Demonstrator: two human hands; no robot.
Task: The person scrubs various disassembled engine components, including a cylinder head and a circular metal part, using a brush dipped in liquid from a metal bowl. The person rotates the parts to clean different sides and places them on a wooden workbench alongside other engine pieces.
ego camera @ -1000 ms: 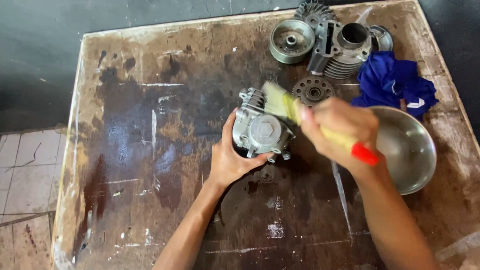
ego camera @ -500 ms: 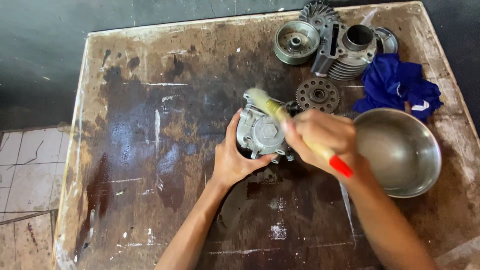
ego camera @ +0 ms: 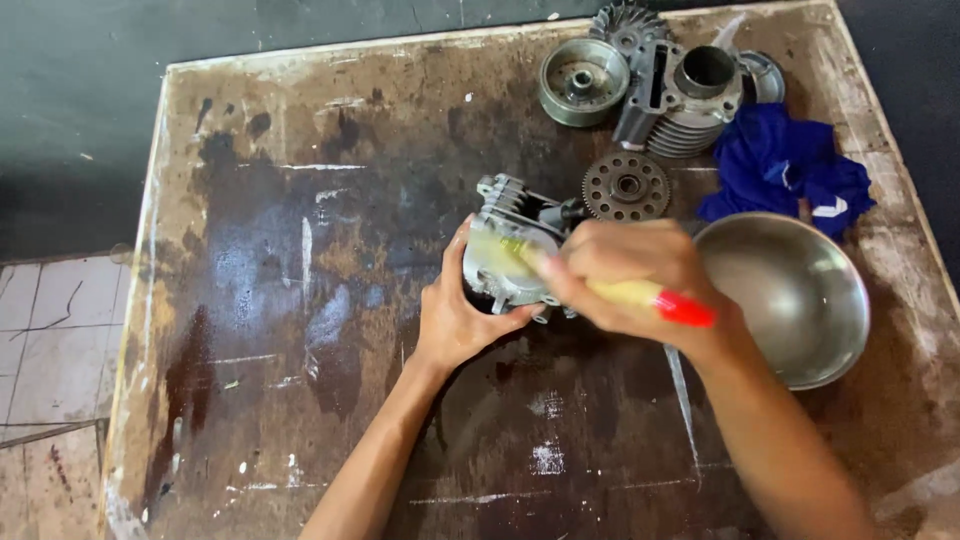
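Stained brown worktop (ego camera: 300,300), seen from above. Left of centre: left hand (ego camera: 455,315), fingers curled around the lower left side of a grey metal engine part (ego camera: 505,245), thumb raised along its 9 o'clock edge. Engine part resting on the worktop near its centre, cooling fins toward 12 o'clock. Across the part's face: pale bristles of a paintbrush (ego camera: 600,285), blurred; yellow handle with red tip pointing toward 4 o'clock. Right hand (ego camera: 630,275), fingers closed tightly around the brush handle, just right of the part. At 1 o'clock from the part, close by: toothed sprocket (ego camera: 626,185), lying flat. At 3 o'clock from the right hand, near it: steel bowl (ego camera: 800,295), contents not discernible. Upper right of worktop: round flywheel rotor (ego camera: 583,80), finned cylinder (ego camera: 685,95) beside it, bore facing up, further metal parts partly hidden behind. Right of the cylinder, just above the bowl: crumpled blue cloth (ego camera: 785,165).
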